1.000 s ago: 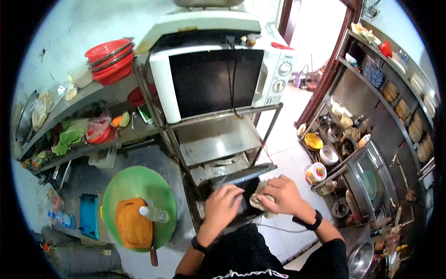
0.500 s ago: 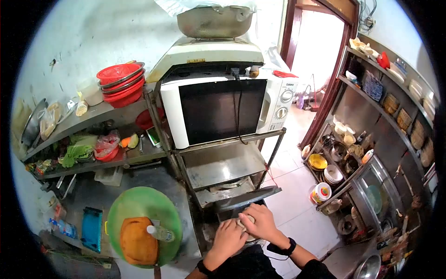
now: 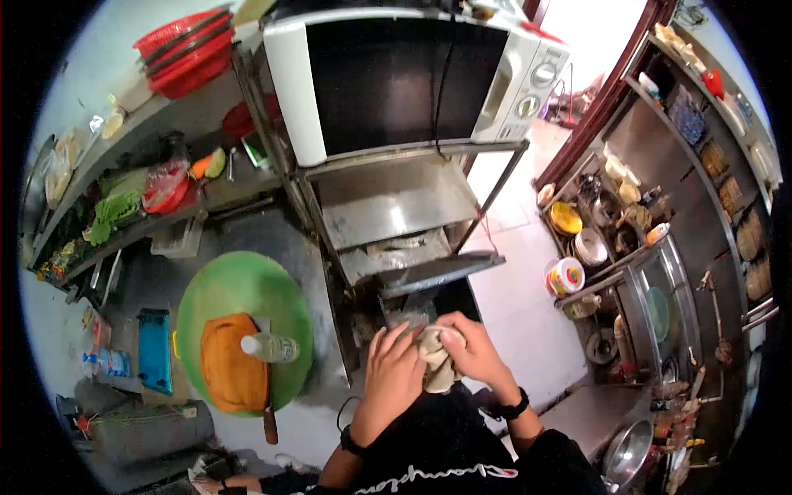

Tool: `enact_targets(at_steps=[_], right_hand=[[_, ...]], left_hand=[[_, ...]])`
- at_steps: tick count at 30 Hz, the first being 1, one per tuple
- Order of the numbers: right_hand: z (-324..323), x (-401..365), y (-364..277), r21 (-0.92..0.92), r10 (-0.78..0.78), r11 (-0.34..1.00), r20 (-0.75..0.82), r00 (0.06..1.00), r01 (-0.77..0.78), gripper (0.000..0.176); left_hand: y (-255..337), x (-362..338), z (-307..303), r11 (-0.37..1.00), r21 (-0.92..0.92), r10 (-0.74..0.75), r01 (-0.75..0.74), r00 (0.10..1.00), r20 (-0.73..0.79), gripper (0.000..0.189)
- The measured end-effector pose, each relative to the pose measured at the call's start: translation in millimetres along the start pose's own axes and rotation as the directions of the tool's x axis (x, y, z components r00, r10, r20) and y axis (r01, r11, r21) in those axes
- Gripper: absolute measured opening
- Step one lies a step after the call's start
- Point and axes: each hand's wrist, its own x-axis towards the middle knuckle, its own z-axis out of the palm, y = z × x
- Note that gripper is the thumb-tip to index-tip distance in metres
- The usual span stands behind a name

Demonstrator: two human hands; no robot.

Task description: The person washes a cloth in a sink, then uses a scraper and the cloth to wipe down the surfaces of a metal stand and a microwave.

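Note:
A crumpled pale cloth (image 3: 439,371) is bunched between my hands, low in front of my body. My right hand (image 3: 474,351) is closed around its upper right part, with the thumb over the top. My left hand (image 3: 392,375) lies against the cloth's left side, fingers stretched out and slightly apart; its thumb is hard to see. Just beyond my fingers is a dark bin (image 3: 408,318) with clear plastic in it and its dark lid (image 3: 445,275) raised.
To the left, a green round board (image 3: 285,301) bears an orange cloth-like item (image 3: 231,363), a clear bottle (image 3: 272,347) and a brown handle (image 3: 271,426). A microwave (image 3: 404,87) stands on a metal rack (image 3: 396,202) ahead. Another person's hand (image 3: 239,483) shows at lower left.
My view has tilted downward, so surroundings sit higher. The hands have drawn closer to my body, and more of the cloth shows. My left fingers have straightened and come off the right hand.

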Motion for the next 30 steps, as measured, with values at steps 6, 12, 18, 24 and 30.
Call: enact_targets(at_steps=[6, 12, 18, 24, 30], right_hand=[[0, -6, 15, -0.017, -0.141, 0.99, -0.069, 0.988, 0.14, 0.028], [-7, -7, 18, -0.188, -0.062, 0.981, -0.045, 0.997, 0.052, 0.038], [-3, -13, 13, -0.273, -0.132, 0.959, -0.203, 0.97, 0.073, 0.041], [6, -17, 33, -0.102, -0.142, 0.987, -0.198, 0.97, 0.124, 0.041], [10, -13, 20, -0.175, -0.144, 0.979, -0.215, 0.966, 0.107, 0.044]], left_hand=[[-5, 0, 9, 0.973, -0.222, -0.087, 0.06, 0.99, -0.112, 0.027], [-11, 3, 23, 0.903, -0.411, -0.191, 0.127, 0.974, -0.12, 0.034], [-11, 1, 26, 0.818, -0.495, -0.371, 0.293, 0.926, -0.065, 0.03], [-18, 2, 29, 0.723, -0.623, -0.437, 0.298, 0.896, -0.079, 0.023], [-20, 5, 25, 0.621, -0.721, -0.449, 0.308, 0.893, -0.005, 0.024]])
